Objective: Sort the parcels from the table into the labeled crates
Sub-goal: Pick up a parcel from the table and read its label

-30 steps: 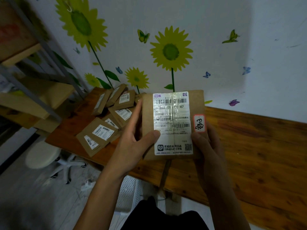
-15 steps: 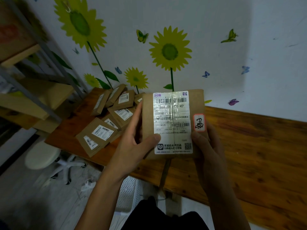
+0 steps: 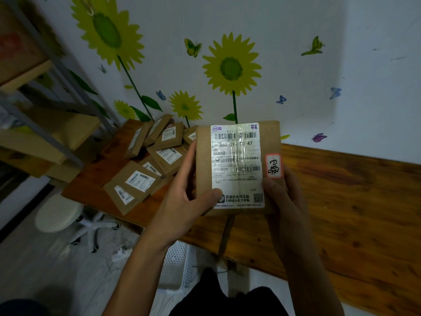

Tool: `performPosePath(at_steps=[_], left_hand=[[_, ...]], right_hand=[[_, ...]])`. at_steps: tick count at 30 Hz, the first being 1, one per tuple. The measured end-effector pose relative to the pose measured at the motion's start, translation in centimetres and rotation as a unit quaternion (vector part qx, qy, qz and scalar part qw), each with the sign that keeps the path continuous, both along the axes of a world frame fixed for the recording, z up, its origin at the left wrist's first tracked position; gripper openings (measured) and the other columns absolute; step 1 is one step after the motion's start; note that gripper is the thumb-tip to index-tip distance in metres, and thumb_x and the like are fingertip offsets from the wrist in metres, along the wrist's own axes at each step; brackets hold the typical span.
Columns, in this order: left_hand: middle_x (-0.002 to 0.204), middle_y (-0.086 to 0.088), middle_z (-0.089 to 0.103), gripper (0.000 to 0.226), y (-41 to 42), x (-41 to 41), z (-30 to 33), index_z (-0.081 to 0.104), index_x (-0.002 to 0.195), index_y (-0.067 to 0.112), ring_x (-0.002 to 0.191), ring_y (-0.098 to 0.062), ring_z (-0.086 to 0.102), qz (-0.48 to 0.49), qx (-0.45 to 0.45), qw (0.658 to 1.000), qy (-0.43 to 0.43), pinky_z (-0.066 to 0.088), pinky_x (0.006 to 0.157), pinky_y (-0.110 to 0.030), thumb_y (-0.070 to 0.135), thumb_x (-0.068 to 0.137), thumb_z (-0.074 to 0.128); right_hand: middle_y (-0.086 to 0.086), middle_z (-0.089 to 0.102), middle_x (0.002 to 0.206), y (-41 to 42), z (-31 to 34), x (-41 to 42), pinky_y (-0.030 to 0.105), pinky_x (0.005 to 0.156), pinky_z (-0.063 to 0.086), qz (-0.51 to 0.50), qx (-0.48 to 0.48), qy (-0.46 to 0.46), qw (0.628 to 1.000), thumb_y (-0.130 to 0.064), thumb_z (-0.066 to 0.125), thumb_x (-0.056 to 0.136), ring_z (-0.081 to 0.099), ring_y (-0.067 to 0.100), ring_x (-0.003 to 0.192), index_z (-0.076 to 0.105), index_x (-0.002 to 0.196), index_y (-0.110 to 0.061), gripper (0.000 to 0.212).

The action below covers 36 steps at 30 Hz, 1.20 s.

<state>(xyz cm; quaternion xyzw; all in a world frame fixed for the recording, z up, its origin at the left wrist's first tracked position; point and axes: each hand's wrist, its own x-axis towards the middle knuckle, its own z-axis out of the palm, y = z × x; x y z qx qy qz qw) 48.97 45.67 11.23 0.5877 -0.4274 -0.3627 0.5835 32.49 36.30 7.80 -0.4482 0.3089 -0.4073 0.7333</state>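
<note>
Background: white wall point(image 3: 341, 65) with flat yellow sunflower decals point(image 3: 231, 65) and small butterfly stickers. Wooden table point(image 3: 353, 213) ran along the wall, varnished reddish-brown with visible grain. Grey metal shelving point(image 3: 45, 124) with pale boards stood at the far left, blurred. A round white stool point(image 3: 57, 213) on a star base sat on the floor beside the table end; a white perforated plastic crate point(image 3: 177, 265) showed under the table edge, its label not visible.

Parcel in hand point(image 3: 237, 167): flat rectangular kraft-cardboard box, matte, held upright above the table, face toward the camera. White shipping label point(image 3: 237, 165) covered most of the face, with glossy clear tape down the middle. Small red-bordered sticker point(image 3: 273, 166) with handwriting beside the label, on the right.

Left hand point(image 3: 186, 201) gripped the parcel's left edge, thumb across the lower front, fingers behind. Right hand point(image 3: 284, 201) gripped the right edge, thumb on the front below the sticker.

Pile of parcels point(image 3: 150, 167): similar flat brown boxes with white labels, overlapping loosely on the table's left end.
</note>
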Motion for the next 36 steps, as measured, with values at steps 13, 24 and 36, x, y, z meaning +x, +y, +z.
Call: performPosePath(at_steps=[13, 24, 36], left_hand=[[0.123, 0.017, 0.067, 0.071, -1.1, -1.3, -0.3, 0.041, 0.133, 0.052, 0.112, -0.011, 0.067, 0.084, 0.001, 0.996, 0.023, 0.06, 0.076, -0.027, 0.024, 0.081, 0.08], [0.112, 0.008, 0.071, 0.048, -1.9, -1.4, -0.9, 0.05, 0.12, 0.043, 0.095, -0.01, 0.072, 0.171, 0.01, 0.985, -0.008, 0.061, 0.07, -0.029, 0.044, 0.076, 0.069], [0.117, 0.011, 0.067, 0.047, -5.1, 0.0, -2.5, 0.055, 0.131, 0.036, 0.1, -0.006, 0.069, 0.074, 0.055, 0.995, -0.034, 0.059, 0.071, -0.027, 0.058, 0.09, 0.054]], right_hand=[[0.001, 0.07, 0.122, -0.5, -0.6, -0.7, 0.045, 0.085, 0.059, 0.009, -0.001, 0.01, 1.0, -0.069, 0.085, 0.054, 0.069, 0.028, 0.113, 0.049, 0.14, -0.036, 0.098], [0.001, 0.07, 0.124, -0.9, -1.8, -0.7, 0.047, 0.086, 0.059, 0.023, 0.011, 0.029, 0.999, -0.074, 0.083, 0.052, 0.07, 0.026, 0.111, 0.05, 0.14, -0.034, 0.102], [0.006, 0.072, 0.119, 0.1, -3.6, -1.8, 0.043, 0.081, 0.061, -0.073, 0.05, 0.046, 0.995, -0.051, 0.068, 0.083, 0.072, 0.026, 0.105, 0.054, 0.132, -0.036, 0.053]])
